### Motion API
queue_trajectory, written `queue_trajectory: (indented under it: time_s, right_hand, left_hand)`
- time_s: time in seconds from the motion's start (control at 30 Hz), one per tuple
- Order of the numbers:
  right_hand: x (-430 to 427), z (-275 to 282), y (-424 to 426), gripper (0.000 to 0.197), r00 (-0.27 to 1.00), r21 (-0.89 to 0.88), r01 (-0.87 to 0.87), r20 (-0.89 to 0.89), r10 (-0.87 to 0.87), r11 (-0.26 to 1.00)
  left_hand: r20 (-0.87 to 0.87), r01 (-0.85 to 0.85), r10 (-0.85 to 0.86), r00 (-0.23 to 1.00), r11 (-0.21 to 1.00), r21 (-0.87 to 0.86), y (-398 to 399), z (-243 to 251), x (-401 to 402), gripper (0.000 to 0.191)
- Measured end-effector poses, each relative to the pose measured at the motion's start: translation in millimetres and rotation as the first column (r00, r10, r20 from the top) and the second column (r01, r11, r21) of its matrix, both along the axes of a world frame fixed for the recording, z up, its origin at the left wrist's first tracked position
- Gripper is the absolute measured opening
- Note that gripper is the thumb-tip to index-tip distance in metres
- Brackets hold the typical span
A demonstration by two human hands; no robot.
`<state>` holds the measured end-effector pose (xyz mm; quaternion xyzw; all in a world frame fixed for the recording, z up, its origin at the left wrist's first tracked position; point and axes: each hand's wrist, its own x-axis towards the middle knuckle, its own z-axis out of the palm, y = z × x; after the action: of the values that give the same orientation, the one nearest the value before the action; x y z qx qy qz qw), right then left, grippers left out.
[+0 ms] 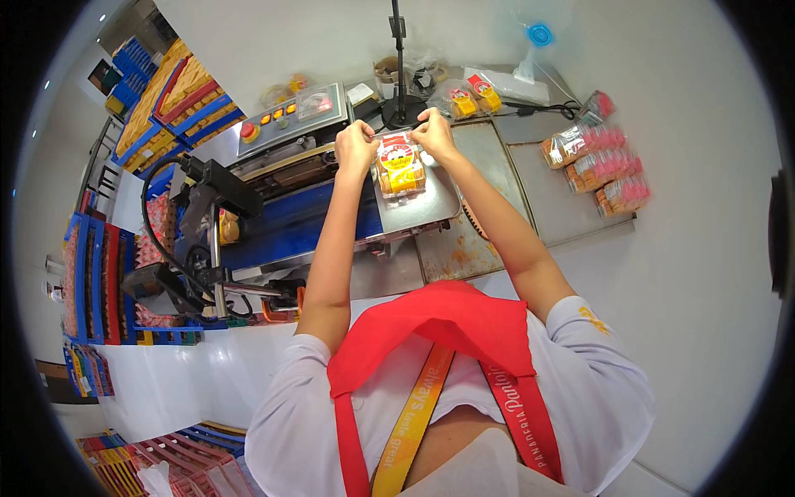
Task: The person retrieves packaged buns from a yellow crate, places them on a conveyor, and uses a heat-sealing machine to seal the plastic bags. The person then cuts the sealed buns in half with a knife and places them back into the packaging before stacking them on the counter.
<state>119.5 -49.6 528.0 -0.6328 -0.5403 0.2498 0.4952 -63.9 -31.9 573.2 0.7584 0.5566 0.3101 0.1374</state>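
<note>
A clear plastic packet of round biscuits [400, 164] with a red and yellow printed label lies on the bare metal plate [438, 202] at the conveyor's end. My left hand [356, 148] pinches the packet's top left corner between thumb and fingers. At the top right corner, my right hand [435, 138] has hold of the same film edge. Between both hands the top of the packet looks stretched flat. The blue conveyor belt [298, 220] runs off to the left, where another biscuit packet [228, 227] sits partly behind a black device.
A control panel [292, 118] with a red knob stands behind the belt. The black printer-like device on a bracket [227, 186] overhangs the belt's left. Two labelled packets [475, 99] lie near a black stand base [404, 112]. Several pink-topped packets [602, 168] rest at the right.
</note>
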Motion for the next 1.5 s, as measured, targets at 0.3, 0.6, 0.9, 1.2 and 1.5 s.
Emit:
queue_trajectory:
  time_s: [0.3,0.6,0.9,1.2,1.5]
  right_hand:
    - [-20,17,7,0.007,0.675,0.104,-0.205,0.735,0.064,0.973]
    - [-50,30,-26,0.041,0.527,-0.174,-0.317,0.785,0.326,0.932]
    - [-97,13,-18,0.038,0.508,0.011,-0.368,0.84,0.191,0.93]
    - [-114,11,-22,0.034,0.703,0.085,-0.324,0.689,0.179,0.942]
    - [219,-17,-74,0.013,0.404,0.564,0.383,0.609,-0.682,0.731]
  left_hand:
    - [-0.254,-0.07,0.074,0.964,0.997,0.023,11,-14,3,0.012]
    - [-0.15,0.066,-0.066,0.987,0.998,-0.007,8,-23,-10,0.015]
    - [0.45,0.191,-0.059,0.891,0.948,-0.254,-88,-21,-66,0.05]
    - [0.393,0.116,-0.015,0.919,0.965,-0.235,-81,-32,-93,0.052]
    - [0.461,0.131,0.004,0.888,0.956,-0.261,-78,-41,-130,0.056]
